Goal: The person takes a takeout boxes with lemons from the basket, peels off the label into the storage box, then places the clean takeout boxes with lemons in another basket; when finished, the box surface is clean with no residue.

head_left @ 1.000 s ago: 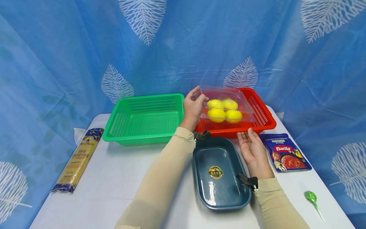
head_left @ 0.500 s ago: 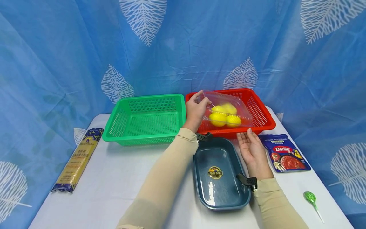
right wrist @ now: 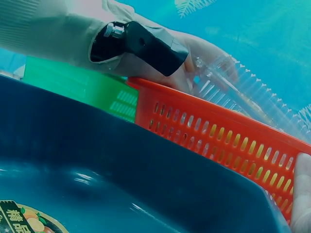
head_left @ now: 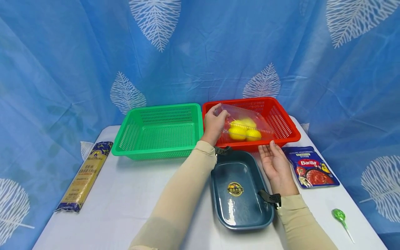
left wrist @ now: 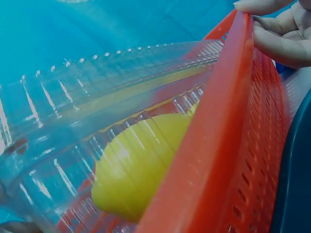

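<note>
My left hand (head_left: 215, 125) pinches the left end of a clear plastic box (head_left: 247, 113), which is tilted inside the red basket (head_left: 285, 121). Several yellow lemons (head_left: 238, 132) show through the plastic; one lemon (left wrist: 141, 165) is close up in the left wrist view, behind the basket's rim. My right hand (head_left: 276, 166) holds the basket's front rim near its right corner, thumb over the top and fingers against the outer wall. Below the red basket lies a dark blue tray (head_left: 250, 208) with a round fruit sticker, between my forearms.
A green basket (head_left: 168, 135) stands left of the red one. The spaghetti packet (head_left: 85, 177) lies at the table's left edge. To the right are a Barilla sauce pouch (head_left: 312, 166) and a green lollipop (head_left: 339, 215). A blue curtain (head_left: 200, 52) hangs behind.
The clear box of lemons has come down lower into the red basket, with my left hand lowering along with it. My right hand has stayed at the basket's front rim.
</note>
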A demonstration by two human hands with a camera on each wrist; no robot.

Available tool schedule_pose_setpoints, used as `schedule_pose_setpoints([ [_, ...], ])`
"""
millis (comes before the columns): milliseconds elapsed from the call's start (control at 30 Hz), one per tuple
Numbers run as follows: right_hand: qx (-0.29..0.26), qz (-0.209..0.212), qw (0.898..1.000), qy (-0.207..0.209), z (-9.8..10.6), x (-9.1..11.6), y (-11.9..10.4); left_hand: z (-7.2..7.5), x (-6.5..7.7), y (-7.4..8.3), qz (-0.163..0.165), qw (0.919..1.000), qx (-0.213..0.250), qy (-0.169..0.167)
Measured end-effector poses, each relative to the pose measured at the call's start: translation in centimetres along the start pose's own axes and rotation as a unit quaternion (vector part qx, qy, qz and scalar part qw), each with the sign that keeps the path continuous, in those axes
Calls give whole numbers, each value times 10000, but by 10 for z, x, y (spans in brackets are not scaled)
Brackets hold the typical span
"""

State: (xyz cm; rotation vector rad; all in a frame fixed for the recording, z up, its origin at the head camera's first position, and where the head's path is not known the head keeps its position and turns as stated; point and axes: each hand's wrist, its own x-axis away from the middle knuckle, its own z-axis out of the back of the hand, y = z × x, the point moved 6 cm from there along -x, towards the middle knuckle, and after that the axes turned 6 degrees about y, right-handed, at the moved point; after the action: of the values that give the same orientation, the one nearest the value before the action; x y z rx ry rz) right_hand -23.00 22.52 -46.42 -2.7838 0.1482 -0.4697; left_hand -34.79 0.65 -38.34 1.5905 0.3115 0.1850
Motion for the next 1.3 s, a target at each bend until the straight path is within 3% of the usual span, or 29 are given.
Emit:
schedule_pose_setpoints([
  [300, 3, 12, 10000, -37, -1, 1, 0, -3, -2, -5, 124, 9994, -101, -306],
  [600, 4, -12, 10000, -17, -1, 1, 1, -4, -1, -5, 403, 9957, 176, -821],
  [933, -58, -82, 9999, 114, 2, 1, 1, -6, 0, -12, 676, 9838, -834, -1434],
  [1300, -44, -61, 10000, 26, 0, -1, 1, -8, 5, -15, 929, 9738, -1365, -1563],
])
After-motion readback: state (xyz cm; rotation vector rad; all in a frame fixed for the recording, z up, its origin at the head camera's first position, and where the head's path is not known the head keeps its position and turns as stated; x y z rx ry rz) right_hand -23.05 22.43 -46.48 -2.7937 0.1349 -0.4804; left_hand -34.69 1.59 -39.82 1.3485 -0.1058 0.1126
